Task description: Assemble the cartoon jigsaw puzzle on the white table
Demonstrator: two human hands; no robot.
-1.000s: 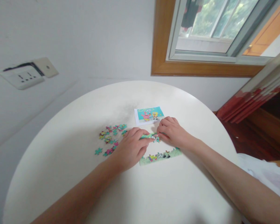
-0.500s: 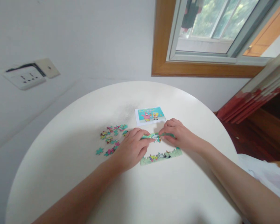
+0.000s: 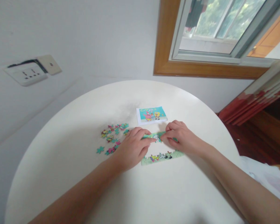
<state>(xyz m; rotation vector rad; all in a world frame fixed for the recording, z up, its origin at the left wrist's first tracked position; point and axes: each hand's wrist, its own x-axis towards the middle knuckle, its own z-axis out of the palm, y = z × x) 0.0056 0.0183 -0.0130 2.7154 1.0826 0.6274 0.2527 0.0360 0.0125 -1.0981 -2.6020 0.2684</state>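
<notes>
A partly joined jigsaw puzzle (image 3: 162, 157) lies on the white table, its frame of pieces surrounding a bare middle. My left hand (image 3: 135, 147) grips the puzzle's upper left part, fingers bent over the edge and one fingertip against the joined pieces (image 3: 156, 137) at top centre. On the opposite side, my right hand (image 3: 180, 137) has its fingers curled on the upper right part, a fingertip close to those same pieces. Both hands hide the puzzle's sides. Loose puzzle pieces (image 3: 110, 138) form a scattered pile left of my left hand.
Behind the puzzle lies a printed picture card (image 3: 152, 114) with cartoon figures. The round white table (image 3: 67, 149) reaches close to the wall. A wood-framed window (image 3: 210, 65) is at upper right, a wall socket (image 3: 29, 73) at left, and a red and white curtain (image 3: 238, 107) at right.
My right hand's fingers have shifted slightly and drawn closer together at the puzzle's top edge. My left hand keeps its place on the puzzle. The view has turned a little.
</notes>
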